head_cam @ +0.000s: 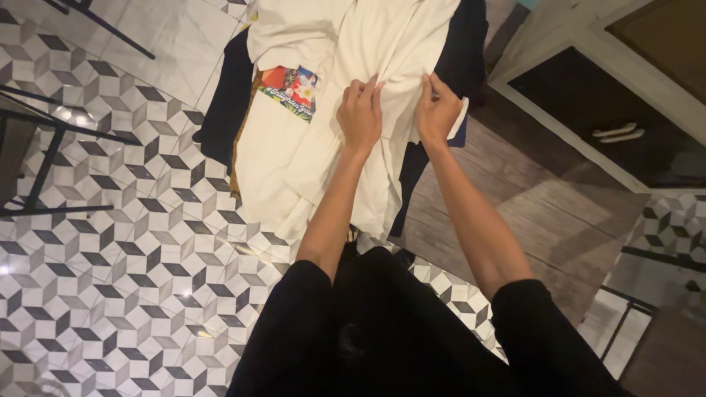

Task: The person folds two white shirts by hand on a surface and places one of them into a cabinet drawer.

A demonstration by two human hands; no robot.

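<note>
The floor [110, 242] was a shiny pattern of grey, white and black cube tiles, giving way on the right to wood-look boards [515, 198] beside a dark cabinet [603, 110] with pale handles. Black metal legs [44, 162] stood at the far left.

Both arms reached straight out from black sleeves. The left hand [360, 114] was curled, fingers bent down and pinching a fold of the cream cloth [331, 140]. The right hand [436, 110] sat just beside it, also closed on the same cloth, thumb and fingers gripping near its right edge. The two grips were close together, side by side, and that looked like a way to keep the fabric taut between them, judging by the creases that ran off from the knuckles.

The cloth lay spread out in front of the person, over the join of tile and boards. Its long axis ran from the top of the view down toward the person's feet, tilting a little to the left at the near end, where it narrowed to a loose tail. A colourful printed patch [289, 87] sat left of the left hand, on a second cream layer. Dark garments [228, 103] showed beneath on both sides, touching the cream pile, so the pale pieces seemed stacked on top.
</note>
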